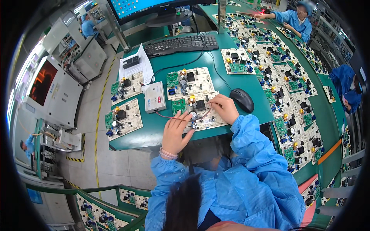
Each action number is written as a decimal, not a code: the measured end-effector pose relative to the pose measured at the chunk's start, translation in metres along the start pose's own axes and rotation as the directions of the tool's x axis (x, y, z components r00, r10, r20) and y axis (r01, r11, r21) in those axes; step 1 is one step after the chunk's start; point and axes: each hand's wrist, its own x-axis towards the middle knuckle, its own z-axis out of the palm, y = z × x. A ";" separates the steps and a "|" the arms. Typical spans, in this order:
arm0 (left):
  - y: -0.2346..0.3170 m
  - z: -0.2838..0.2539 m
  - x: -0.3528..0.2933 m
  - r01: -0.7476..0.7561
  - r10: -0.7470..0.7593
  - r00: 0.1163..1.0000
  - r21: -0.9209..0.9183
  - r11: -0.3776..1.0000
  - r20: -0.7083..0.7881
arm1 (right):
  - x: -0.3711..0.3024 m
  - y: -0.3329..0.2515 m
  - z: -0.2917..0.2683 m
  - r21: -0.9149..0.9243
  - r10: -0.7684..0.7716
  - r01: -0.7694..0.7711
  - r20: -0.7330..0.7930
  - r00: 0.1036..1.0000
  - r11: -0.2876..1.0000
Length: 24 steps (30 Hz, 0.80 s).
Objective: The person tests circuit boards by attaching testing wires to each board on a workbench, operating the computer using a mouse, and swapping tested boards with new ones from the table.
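A circuit board point(208, 121) with a small green board and black and blue parts lies on the green bench in front of me. My left hand point(176, 133) rests on its near left part, fingers stretched and apart, close to a round capacitor. My right hand point(224, 109) is over the board's right side, thumb and forefinger pinched at the end of a red wire point(165, 116). That wire runs from a small grey box point(155, 97) past my left fingers. Another circuit board point(200, 81) lies just beyond.
Two boards point(124, 118) lie left of the box, near papers point(135, 65). Behind are a keyboard point(181, 45) and a monitor point(150, 7). A mouse point(242, 100) sits right of my hand. Rows of boards point(287, 129) fill the right side, where a co-worker point(296, 21) reaches in.
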 end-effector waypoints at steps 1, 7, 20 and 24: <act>-0.001 0.000 0.000 0.000 0.000 1.000 0.001 1.000 0.001 | 0.002 -0.001 0.000 0.047 0.038 -0.038 0.006 0.999 0.998; 0.002 -0.007 0.004 -0.011 0.010 1.000 -0.021 1.000 -0.014 | 0.005 0.001 0.003 -0.071 -0.146 0.145 -0.017 0.989 0.987; 0.008 -0.005 0.000 -0.018 0.018 1.000 0.006 1.000 -0.015 | -0.036 0.008 -0.083 -0.679 -0.117 0.032 -0.079 0.990 0.733; 0.006 -0.004 0.003 -0.012 0.012 1.000 0.002 1.000 -0.013 | -0.032 0.020 -0.081 -0.546 -0.032 -0.001 -0.051 0.998 0.838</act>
